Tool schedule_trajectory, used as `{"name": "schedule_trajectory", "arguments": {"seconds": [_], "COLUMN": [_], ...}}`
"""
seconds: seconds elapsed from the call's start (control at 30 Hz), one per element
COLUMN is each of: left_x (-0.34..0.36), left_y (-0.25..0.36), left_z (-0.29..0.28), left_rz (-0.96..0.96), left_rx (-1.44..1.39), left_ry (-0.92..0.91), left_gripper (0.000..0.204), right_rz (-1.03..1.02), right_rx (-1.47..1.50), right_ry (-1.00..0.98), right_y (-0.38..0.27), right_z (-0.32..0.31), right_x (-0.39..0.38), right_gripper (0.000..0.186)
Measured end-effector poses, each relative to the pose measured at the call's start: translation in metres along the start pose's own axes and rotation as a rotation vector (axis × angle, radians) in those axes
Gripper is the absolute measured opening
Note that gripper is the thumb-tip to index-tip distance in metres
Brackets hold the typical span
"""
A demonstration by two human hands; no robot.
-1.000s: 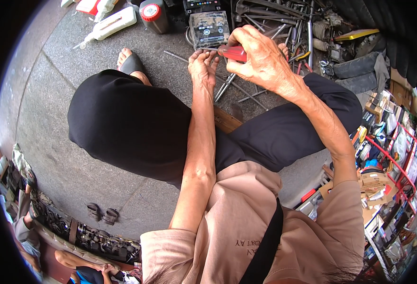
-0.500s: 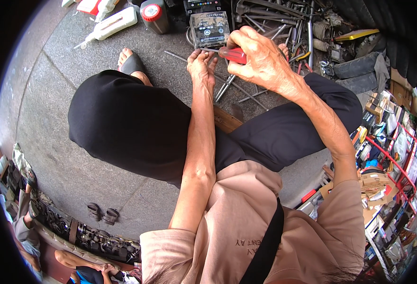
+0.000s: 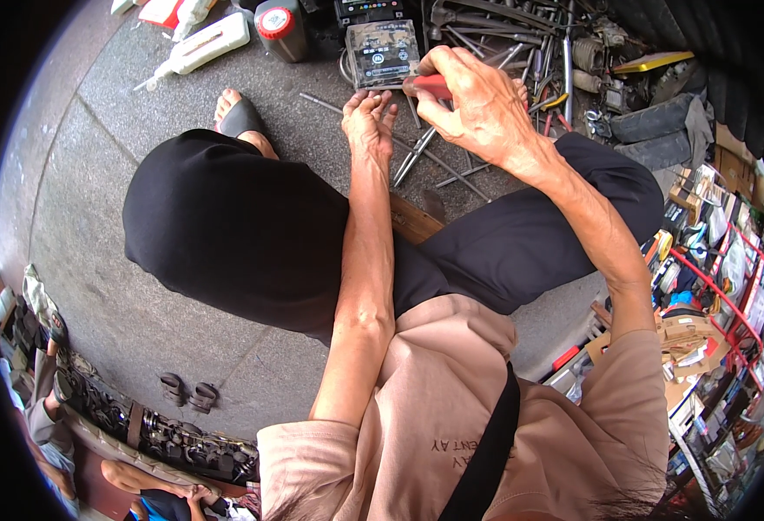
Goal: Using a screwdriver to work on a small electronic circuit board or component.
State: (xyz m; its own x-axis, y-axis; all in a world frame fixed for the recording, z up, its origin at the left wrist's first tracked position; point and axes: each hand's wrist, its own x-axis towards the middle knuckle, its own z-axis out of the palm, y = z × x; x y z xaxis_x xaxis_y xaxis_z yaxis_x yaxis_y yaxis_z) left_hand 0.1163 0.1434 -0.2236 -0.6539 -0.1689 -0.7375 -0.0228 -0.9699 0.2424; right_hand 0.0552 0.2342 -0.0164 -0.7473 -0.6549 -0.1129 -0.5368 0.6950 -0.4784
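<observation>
A squarish battery (image 3: 380,50) with a dark, mottled case lies on the floor in front of me. My right hand (image 3: 473,113) is closed around the red handle of a screwdriver (image 3: 431,85), whose shaft points left along the battery's near edge. My left hand (image 3: 366,122) is at that same edge, fingertips bent around the shaft's end; whatever they pinch is too small to make out. Several metal rods (image 3: 412,161) lie crossed on the floor below my hands, beside a wooden block (image 3: 410,217) partly under my leg.
Another black battery (image 3: 366,10), a grey jug with red cap (image 3: 283,35) and a white bottle (image 3: 208,48) lie ahead. Loose tools (image 3: 521,35) crowd the upper right, cluttered boxes (image 3: 694,339) the right. Sandals (image 3: 187,391) and other people's legs (image 3: 121,473) show at lower left.
My right hand has shifted slightly up and left, so its fingers now cover more of the red screwdriver handle. My left hand has barely moved.
</observation>
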Motion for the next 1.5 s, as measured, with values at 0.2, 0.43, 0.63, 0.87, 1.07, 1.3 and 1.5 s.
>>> {"name": "schedule_trajectory", "arguments": {"seconds": [0.2, 0.43, 0.63, 0.87, 1.07, 1.3, 1.5], "left_x": [0.006, -0.003, -0.001, -0.003, -0.01, -0.007, 0.029], "left_y": [0.001, -0.003, 0.001, 0.015, 0.03, 0.033, 0.044], "left_z": [-0.005, 0.007, -0.001, -0.003, 0.014, 0.041, 0.06], "left_rz": [-0.01, 0.021, 0.006, -0.111, -0.249, 0.112, 0.837], "left_rx": [-0.044, -0.065, -0.078, -0.256, -0.332, 0.312, 1.494], "left_ry": [-0.054, -0.01, 0.032, 0.117, -0.003, 0.019, -0.061], "left_gripper": [0.035, 0.034, 0.019, 0.013, 0.009, 0.019, 0.014], "right_rz": [-0.097, -0.089, -0.058, -0.097, -0.098, -0.024, 0.054], "right_rx": [0.04, -0.002, -0.005, 0.037, 0.074, 0.226, -0.152], "right_ry": [0.056, -0.054, -0.056, -0.055, -0.039, 0.248, 0.263], "right_y": [0.0, 0.001, -0.002, -0.005, -0.002, 0.017, 0.02], "right_z": [0.002, -0.002, -0.012, -0.026, -0.049, -0.077, -0.069], "right_x": [0.001, 0.001, 0.003, -0.007, -0.027, -0.056, -0.071], "right_gripper": [0.031, 0.034, 0.032, 0.032, 0.026, 0.021, 0.017]}}
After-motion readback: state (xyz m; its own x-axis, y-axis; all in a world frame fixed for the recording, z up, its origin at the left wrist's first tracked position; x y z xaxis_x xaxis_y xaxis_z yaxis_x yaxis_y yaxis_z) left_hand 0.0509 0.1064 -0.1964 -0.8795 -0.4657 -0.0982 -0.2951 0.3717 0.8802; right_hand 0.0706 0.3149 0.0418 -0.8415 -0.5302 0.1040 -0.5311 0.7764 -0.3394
